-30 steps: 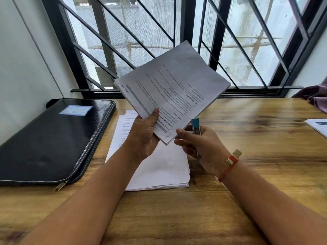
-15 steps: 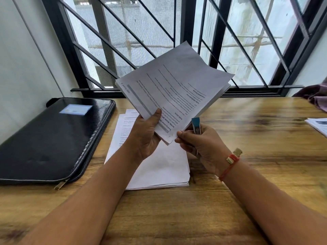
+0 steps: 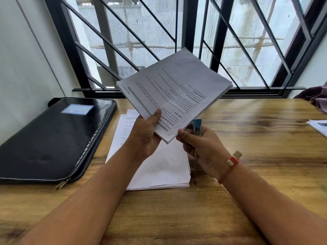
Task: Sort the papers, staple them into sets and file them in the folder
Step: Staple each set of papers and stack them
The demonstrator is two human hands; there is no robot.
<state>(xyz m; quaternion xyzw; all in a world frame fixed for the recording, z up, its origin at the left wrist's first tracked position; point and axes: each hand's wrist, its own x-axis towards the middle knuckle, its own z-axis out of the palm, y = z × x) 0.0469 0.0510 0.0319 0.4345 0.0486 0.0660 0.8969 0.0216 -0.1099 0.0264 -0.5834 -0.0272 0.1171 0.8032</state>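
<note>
My left hand point(image 3: 145, 137) grips a set of printed papers point(image 3: 177, 91) by its near corner and holds it tilted up above the table, thumb on the top sheet. A staple shows near that corner. My right hand point(image 3: 201, 147) is curled round a small blue stapler point(image 3: 197, 126), right beside the set's corner. Under both hands a stack of white papers point(image 3: 159, 170) lies flat on the wooden table point(image 3: 256, 147). A black zipped folder point(image 3: 53, 138) lies closed at the left.
More printed sheets point(image 3: 318, 127) lie at the table's right edge, with a purple cloth point(image 3: 316, 96) behind them. A barred window point(image 3: 177, 41) runs along the table's far side and a white wall stands on the left.
The held set has shifted slightly up and its sheets lie a little more even at the far edge. Both hands stay almost where they were.
</note>
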